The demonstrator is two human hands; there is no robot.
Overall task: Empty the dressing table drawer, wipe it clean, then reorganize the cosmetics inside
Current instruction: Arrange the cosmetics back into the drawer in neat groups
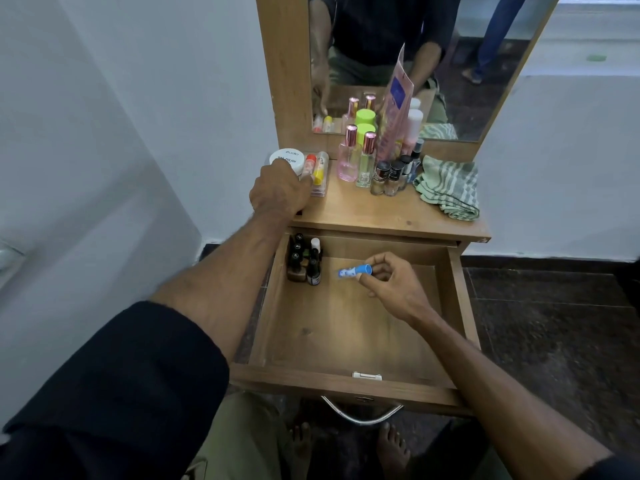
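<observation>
Open wooden drawer (349, 327), dark nail-polish bottles (304, 259) upright in its back-left corner, other cosmetics (377, 161) on the tabletop

head-worn view, angled down, close over drawer (346, 323)

Blue tube (355, 271), green-white checked cloth (448, 187), pink bottle (348, 157) w/ rose-gold cap — lime lids (365, 117).

Wooden dressing table top (363, 211) — perfume bottles (356, 161), nail polishes (389, 176), white jar (287, 159), striped cloth (448, 187).
</observation>
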